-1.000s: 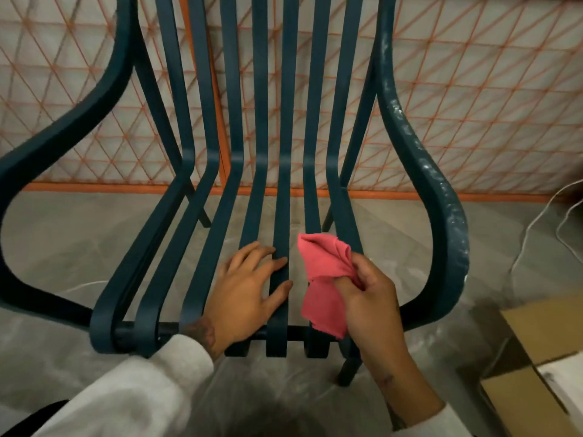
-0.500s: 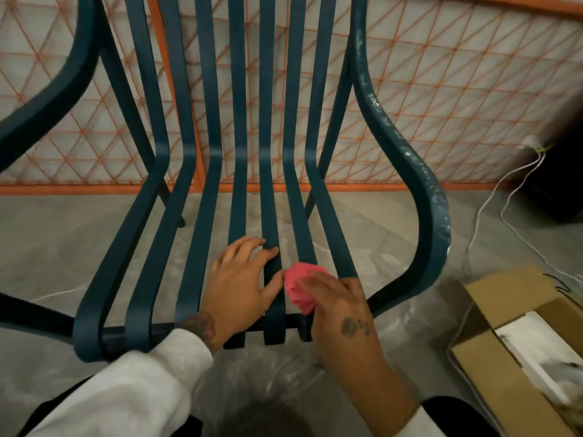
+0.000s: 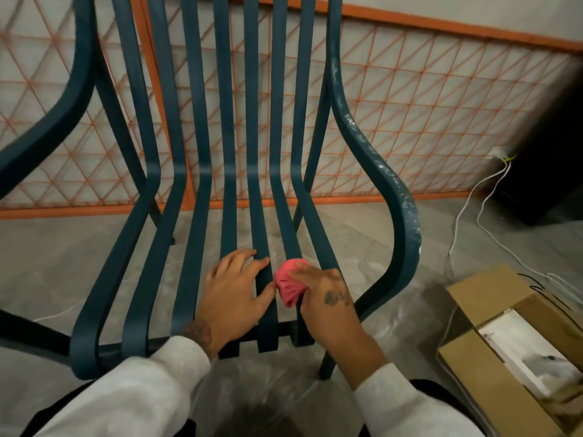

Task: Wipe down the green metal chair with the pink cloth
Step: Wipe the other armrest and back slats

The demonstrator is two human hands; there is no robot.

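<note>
Bunched this small, the pink cloth (image 3: 288,287) could drop between the slats of the green metal chair (image 3: 228,209) if your grip slackens. Your right hand (image 3: 328,298) curls its fingers over it, pressing it onto a slat near the seat's front. Just beside, your left hand (image 3: 235,291) lies flat, fingers straight, holding nothing. Farther up, the right armrest (image 3: 402,209) shows whitish marks you could miss.

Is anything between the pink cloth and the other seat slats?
Yes, leftward: the left hand rests flat on the neighbouring slats of the green chair, its thumb beside the pink cloth held by the right hand. Up the same slat, nothing visible blocks it.
</note>
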